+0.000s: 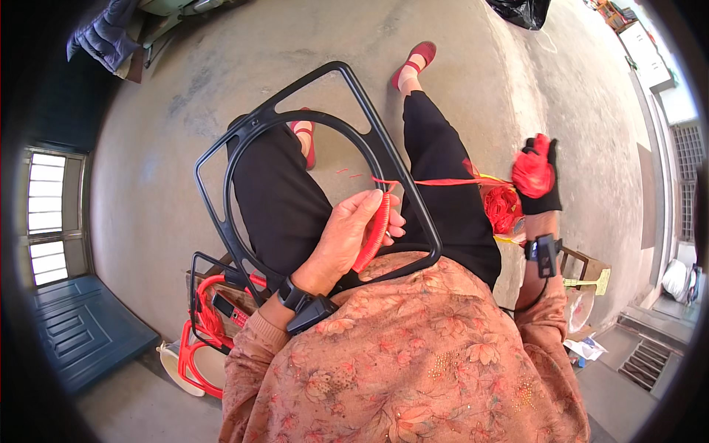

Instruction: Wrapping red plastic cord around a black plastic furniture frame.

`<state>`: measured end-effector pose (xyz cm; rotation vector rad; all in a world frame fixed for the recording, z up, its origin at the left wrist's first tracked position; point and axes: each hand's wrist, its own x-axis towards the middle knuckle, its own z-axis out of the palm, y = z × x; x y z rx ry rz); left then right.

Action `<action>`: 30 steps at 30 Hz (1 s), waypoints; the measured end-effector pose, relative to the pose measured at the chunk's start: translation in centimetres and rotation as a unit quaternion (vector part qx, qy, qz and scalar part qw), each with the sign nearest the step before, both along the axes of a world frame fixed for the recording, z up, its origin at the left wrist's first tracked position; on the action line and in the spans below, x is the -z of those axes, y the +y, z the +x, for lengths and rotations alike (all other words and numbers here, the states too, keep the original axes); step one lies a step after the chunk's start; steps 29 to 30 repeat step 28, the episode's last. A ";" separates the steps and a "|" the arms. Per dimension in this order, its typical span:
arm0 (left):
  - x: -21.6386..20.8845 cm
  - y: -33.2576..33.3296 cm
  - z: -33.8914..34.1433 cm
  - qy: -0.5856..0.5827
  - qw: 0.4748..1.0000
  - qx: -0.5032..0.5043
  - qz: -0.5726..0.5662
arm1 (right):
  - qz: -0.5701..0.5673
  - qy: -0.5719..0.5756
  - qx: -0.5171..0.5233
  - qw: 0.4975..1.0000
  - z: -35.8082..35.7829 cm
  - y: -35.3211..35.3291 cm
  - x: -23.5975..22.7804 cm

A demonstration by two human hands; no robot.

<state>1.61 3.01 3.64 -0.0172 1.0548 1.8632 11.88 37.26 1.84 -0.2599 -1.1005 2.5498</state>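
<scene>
A black frame with a round ring inside a rounded outline lies across my lap. Tight turns of red strip cover part of the ring on its right side. My left hand is closed around that wrapped part, thumb near its upper end. From there a loose red strip runs taut to the right. My right hand, in a black and red glove, is closed on its far end, out beyond my right leg; its fingers are slightly blurred. A bundle of red strip sits between that hand and my leg.
At my left hip are a red frame, a small red phone and a pale bowl. A box stands by my right forearm. A black bag lies far off; a blue door panel is at left.
</scene>
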 end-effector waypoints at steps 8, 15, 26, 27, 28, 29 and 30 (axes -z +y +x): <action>-0.8 -0.1 0.4 -0.011 1.000 0.017 -0.005 | -0.126 -0.137 0.028 0.982 4.2 2.8 1.5; -0.6 -0.4 1.0 0.023 0.998 0.031 -0.041 | 0.023 -0.317 0.156 0.935 4.8 -1.5 3.6; 0.2 0.1 0.2 -0.036 0.999 -0.034 -0.001 | 0.002 -0.309 0.055 0.950 5.5 -0.8 5.3; 0.3 -0.1 0.2 -0.023 0.999 -0.029 0.003 | 0.004 -0.280 0.123 0.952 4.1 -2.9 3.9; 0.1 -0.2 0.1 -0.016 1.000 -0.017 0.002 | -0.007 -0.280 0.080 0.957 3.9 -2.4 3.6; 0.1 -0.2 0.1 -0.016 1.000 -0.017 0.002 | -0.007 -0.280 0.080 0.957 3.9 -2.4 3.6; 0.1 -0.2 0.1 -0.016 1.000 -0.017 0.002 | -0.007 -0.280 0.080 0.957 3.9 -2.4 3.6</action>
